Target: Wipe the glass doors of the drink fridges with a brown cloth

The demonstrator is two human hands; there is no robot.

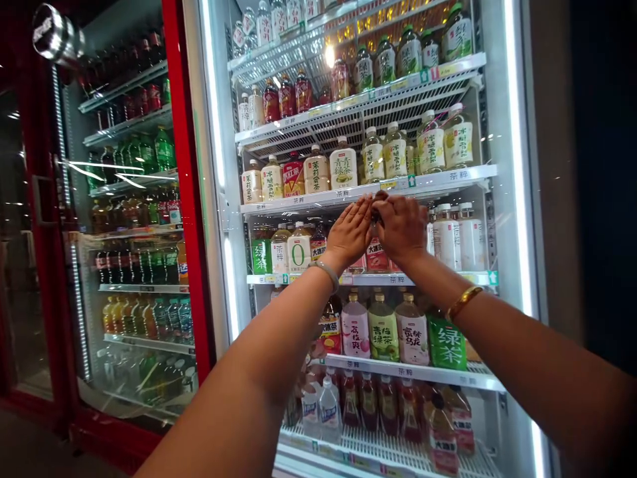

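Observation:
Both arms reach up in front of a lit drinks fridge. My left hand [350, 229] has its fingers stretched out and pointing up, with a pale bangle on the wrist. Beside it, my right hand [402, 226] bends its fingers near the left fingertips; a gold bracelet circles that wrist. Something small and dark shows between the hands, too unclear to name. Behind them runs a shelf edge [318, 199] bearing tea bottles, among them a white-labelled bottle [343, 166]. Parts of the bottles on the shelf below are hidden by the hands.
Lower shelves hold a pink-labelled bottle [355, 325], a large green-labelled bottle [446, 342] and several others. To the left stands a red-framed fridge [186, 199] with stocked shelves. A round shiny object [52, 33] appears at the top left.

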